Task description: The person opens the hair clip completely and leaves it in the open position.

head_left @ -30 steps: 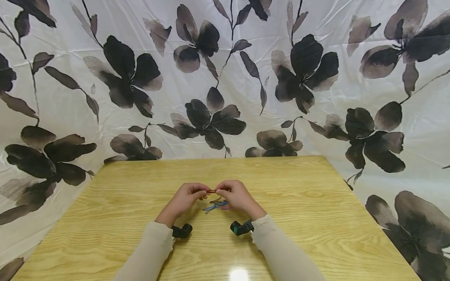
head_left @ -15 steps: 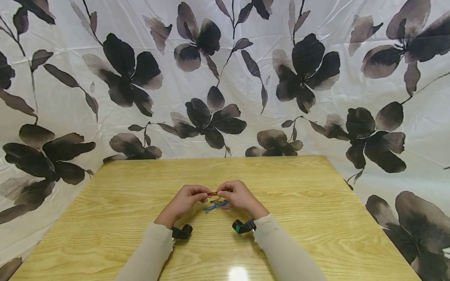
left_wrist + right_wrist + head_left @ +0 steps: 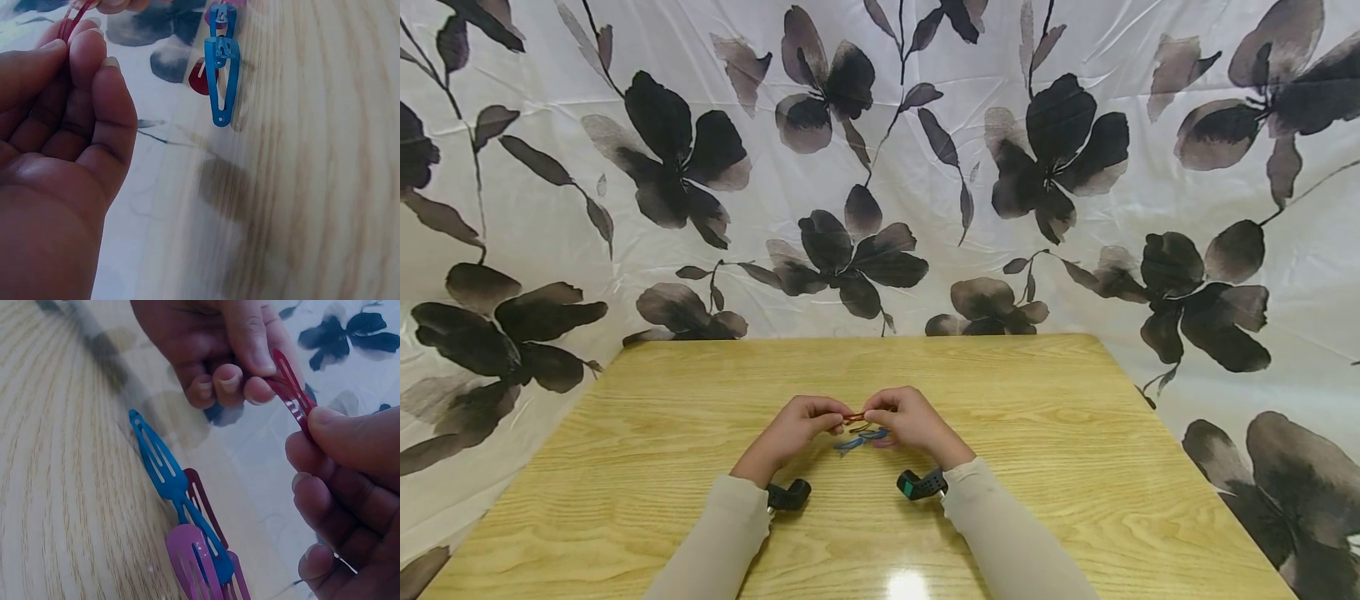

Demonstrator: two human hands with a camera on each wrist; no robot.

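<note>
My left hand (image 3: 793, 429) and right hand (image 3: 910, 419) meet over the table, with a red snap hair clip (image 3: 294, 403) between them. The left thumb and index finger pinch one end; the right thumb and index finger pinch the other. Two narrow red parts stand apart there, and I cannot tell whether they belong to one clip or two. Below the hands are a blue hair clip (image 3: 159, 456) joined to another blue clip (image 3: 219, 19), a pink hair clip (image 3: 190, 556) and a dark red hair clip (image 3: 206, 503). Fingers partly hide the held clip.
The wooden table (image 3: 662, 433) reaches back to a white floral cloth (image 3: 925, 208) hung behind it. A black wrist camera (image 3: 788, 495) sits on the left wrist, and another black camera (image 3: 919, 484) on the right.
Both hands have shifted slightly down in the head view, still pinching the red hair clip. Its red parts now show a little wider apart between the fingertips. The clips below look almost unmoved.
</note>
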